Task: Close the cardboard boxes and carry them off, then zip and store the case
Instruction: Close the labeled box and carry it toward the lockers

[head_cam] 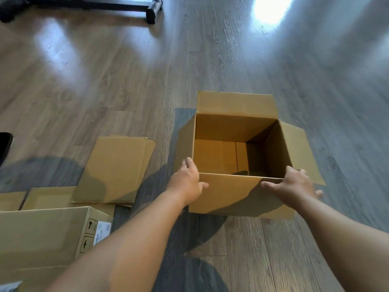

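Observation:
An open brown cardboard box (235,131) stands on the wood floor in front of me, empty inside, with all its flaps folded outward. My left hand (188,180) grips its near left corner, thumb on the near flap. My right hand (294,186) holds the near right corner, fingers spread over the near flap and the right flap. A second, larger cardboard box (42,234) with printed labels lies at the lower left. No case shows in view.
Flat cardboard sheets (113,169) lie on the floor left of the open box. A black metal stand foot (151,9) crosses the top of the view. A dark object (5,144) sits at the left edge. Bright light glares off the floor at the top right.

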`<action>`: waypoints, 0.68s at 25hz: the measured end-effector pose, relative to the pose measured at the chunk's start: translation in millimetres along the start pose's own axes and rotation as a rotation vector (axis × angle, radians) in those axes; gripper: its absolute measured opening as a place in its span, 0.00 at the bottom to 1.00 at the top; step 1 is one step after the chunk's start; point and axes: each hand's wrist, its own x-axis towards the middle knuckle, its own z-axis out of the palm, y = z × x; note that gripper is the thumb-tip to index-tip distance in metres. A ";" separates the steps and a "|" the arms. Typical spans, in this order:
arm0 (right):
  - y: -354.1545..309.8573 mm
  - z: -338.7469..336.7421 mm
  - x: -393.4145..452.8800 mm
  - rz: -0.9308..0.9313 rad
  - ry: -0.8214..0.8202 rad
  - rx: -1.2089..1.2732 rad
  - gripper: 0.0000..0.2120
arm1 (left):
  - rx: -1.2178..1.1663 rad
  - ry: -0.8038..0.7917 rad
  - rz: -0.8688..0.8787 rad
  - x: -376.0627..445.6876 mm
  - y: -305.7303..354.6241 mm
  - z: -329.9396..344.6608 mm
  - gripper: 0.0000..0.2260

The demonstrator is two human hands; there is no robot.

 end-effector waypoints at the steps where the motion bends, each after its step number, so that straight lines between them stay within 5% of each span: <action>1: -4.0 -0.2 0.9 -0.012 0.030 -0.008 0.37 | -0.004 0.029 0.005 1.3 1.9 1.8 0.43; 4: -33.7 12.5 -9.3 -0.204 0.086 -0.059 0.36 | 0.043 0.080 0.031 3.0 -9.1 -2.7 0.41; 11: -161.6 65.4 -81.0 -0.981 0.032 -0.041 0.36 | 0.084 0.132 -0.047 -18.3 -88.3 -20.7 0.30; 17: -254.0 107.5 -119.8 -1.133 -0.106 -0.140 0.35 | 0.312 0.022 -0.355 -18.2 -179.1 -66.5 0.12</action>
